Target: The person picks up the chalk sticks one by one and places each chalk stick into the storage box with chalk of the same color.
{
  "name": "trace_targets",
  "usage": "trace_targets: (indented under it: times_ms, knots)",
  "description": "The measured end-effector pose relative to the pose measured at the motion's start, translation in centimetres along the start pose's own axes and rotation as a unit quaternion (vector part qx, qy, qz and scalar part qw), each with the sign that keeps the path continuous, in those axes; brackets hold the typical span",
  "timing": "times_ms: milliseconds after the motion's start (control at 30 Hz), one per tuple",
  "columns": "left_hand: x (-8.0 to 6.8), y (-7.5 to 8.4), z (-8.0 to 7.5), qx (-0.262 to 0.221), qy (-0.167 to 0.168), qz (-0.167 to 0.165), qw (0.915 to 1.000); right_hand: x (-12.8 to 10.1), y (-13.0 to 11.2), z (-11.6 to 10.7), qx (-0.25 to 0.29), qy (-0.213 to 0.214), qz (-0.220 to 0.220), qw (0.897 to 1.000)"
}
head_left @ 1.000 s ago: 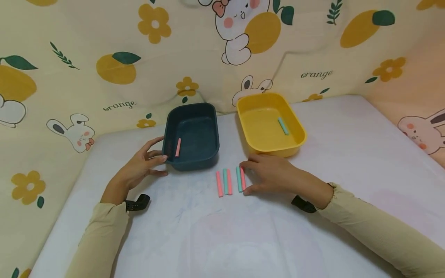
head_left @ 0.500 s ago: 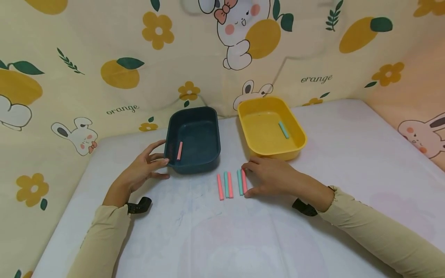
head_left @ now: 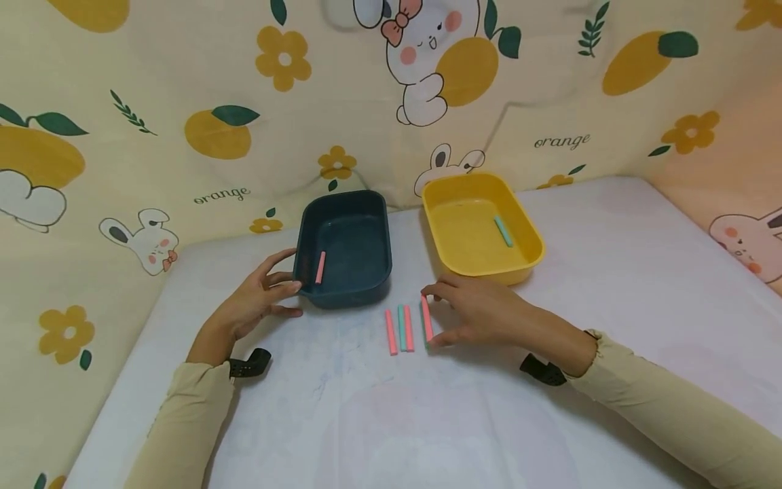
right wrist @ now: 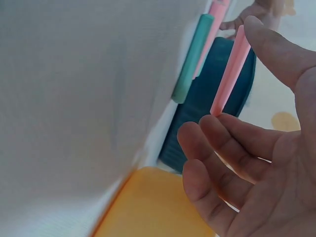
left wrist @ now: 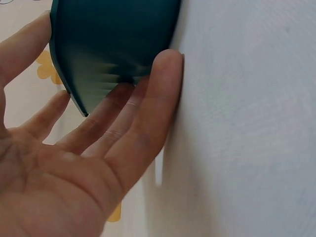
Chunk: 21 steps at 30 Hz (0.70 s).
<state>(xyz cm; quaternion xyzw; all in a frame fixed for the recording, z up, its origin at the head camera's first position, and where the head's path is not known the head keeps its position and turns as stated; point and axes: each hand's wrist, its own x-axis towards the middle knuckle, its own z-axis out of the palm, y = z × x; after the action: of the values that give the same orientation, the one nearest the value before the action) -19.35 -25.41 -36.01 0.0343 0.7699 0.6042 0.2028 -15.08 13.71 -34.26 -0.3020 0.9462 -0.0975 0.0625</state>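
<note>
My right hand (head_left: pixel 479 309) pinches a pink chalk stick (head_left: pixel 427 318) by its two ends, between thumb and fingertips. In the right wrist view that pink chalk (right wrist: pixel 230 71) is raised off the table, apart from a teal chalk stick (right wrist: pixel 192 59) lying there. From the head view the pink one mostly covers this teal one. To the left lie a pink chalk (head_left: pixel 391 333), a teal chalk (head_left: pixel 401 327) and another pink chalk (head_left: pixel 408 329). The left hand (head_left: pixel 259 295) rests its spread fingers against the near left corner of the dark blue bin (head_left: pixel 348 297).
A yellow bin (head_left: pixel 489 272) stands right of the blue one, just behind my right hand, with one teal chalk (head_left: pixel 504 231) inside. One pink chalk (head_left: pixel 320 267) lies in the blue bin. A printed cloth (head_left: pixel 360 81) rises behind the white table (head_left: pixel 391 421).
The right fingers have lifted the pink chalk from beside its teal neighbour, shifting it slightly left over that one. The left hand stays at the blue bin.
</note>
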Motion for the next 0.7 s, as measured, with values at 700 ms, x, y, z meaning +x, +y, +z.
trace_targets:
  times_ms: [700]
  knots:
    - [0.4,-0.1,0.1,-0.009,0.0,0.005,0.9999,1.4,-0.6,-2.5,0.027,0.017,-0.034,0.999]
